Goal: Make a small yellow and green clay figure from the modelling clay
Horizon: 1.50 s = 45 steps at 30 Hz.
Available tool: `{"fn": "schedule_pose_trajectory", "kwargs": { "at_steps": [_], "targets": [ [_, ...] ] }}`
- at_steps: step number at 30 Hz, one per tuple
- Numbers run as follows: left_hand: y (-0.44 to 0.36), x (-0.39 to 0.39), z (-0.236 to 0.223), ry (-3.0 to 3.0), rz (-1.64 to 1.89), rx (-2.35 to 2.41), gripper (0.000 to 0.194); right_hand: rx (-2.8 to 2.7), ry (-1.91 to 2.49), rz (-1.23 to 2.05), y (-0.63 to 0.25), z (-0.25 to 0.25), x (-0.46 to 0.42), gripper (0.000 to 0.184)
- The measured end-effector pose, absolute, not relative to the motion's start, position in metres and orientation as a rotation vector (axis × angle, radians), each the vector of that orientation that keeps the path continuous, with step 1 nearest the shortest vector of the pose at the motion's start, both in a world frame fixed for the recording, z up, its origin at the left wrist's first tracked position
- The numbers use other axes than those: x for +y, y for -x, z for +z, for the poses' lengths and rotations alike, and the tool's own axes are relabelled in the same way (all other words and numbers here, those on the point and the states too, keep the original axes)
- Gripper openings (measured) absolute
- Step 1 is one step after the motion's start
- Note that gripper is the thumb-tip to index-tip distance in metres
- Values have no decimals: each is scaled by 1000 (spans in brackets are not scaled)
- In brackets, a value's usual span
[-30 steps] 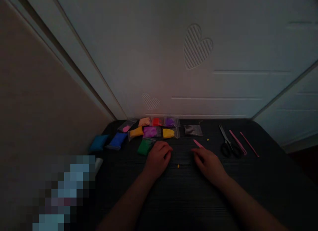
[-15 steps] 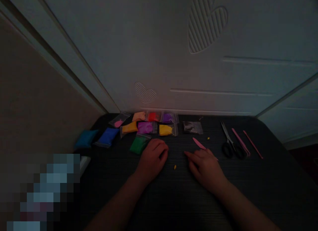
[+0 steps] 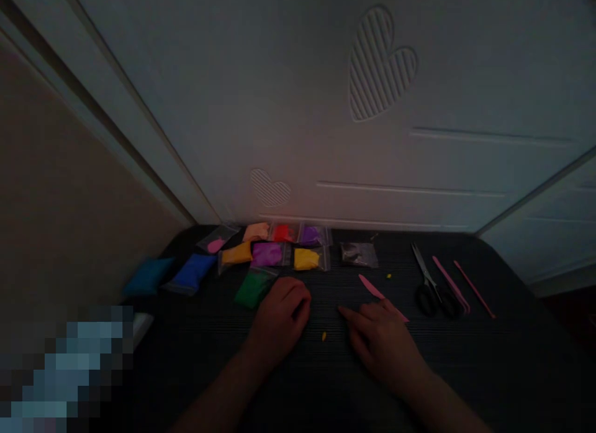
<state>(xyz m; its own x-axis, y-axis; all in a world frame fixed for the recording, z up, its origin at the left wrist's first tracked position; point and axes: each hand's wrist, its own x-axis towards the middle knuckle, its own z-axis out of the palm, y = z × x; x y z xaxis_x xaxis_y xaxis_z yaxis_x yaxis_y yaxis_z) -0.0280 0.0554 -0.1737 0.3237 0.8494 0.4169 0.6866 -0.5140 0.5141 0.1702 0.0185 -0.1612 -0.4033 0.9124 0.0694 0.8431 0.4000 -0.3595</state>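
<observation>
My left hand rests on the dark table, its fingers curled in beside a bag of green clay. Whatever those fingers may hold is hidden. My right hand lies palm down with its index finger stretched out, the fingertip at the table surface; the other fingers are loosely bent. Partly covered by the right hand's knuckles is a pink modelling knife. Between the hands sits a tiny yellow piece, touched by neither. A second yellow bit lies beyond the right hand.
Along the back are small clear bags of coloured clay, such as yellow, red and blue. Black-handled scissors and two thin pink tools lie at the right. A white panel stands behind the table.
The view has tilted up a little, so everything sits lower in the picture. Both hands keep nearly the same pose and place on the table.
</observation>
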Motion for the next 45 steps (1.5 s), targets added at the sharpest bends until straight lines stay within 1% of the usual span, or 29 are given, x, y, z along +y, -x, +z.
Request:
{"fn": "schedule_pose_trajectory", "kwargs": {
  "at_steps": [3,8,13,18,25,32,38,45],
  "targets": [
    [28,56,-174,-2342,966,1397,11,-2422,1519,431,-171,-162,18,31],
    [29,56,-176,-2321,948,1377,12,-2365,1572,399,-173,-163,19,33],
    [30,55,-176,-2319,958,1378,11,-2426,1500,443,-172,-162,20,32],
    [29,56,-175,-2316,922,1376,11,-2359,1575,398,-172,-164,21,33],
    [29,55,-175,-2318,935,1375,11,-2433,1512,428,-172,-161,19,32],
    [30,56,-174,-2341,915,1358,9,-2348,1577,383,-173,-167,20,33],
    [29,55,-174,-2348,932,1355,10,-2298,1534,433,-178,-168,21,34],
    [28,55,-173,-2334,925,1352,11,-2370,1562,363,-175,-167,19,33]
  ]
}}
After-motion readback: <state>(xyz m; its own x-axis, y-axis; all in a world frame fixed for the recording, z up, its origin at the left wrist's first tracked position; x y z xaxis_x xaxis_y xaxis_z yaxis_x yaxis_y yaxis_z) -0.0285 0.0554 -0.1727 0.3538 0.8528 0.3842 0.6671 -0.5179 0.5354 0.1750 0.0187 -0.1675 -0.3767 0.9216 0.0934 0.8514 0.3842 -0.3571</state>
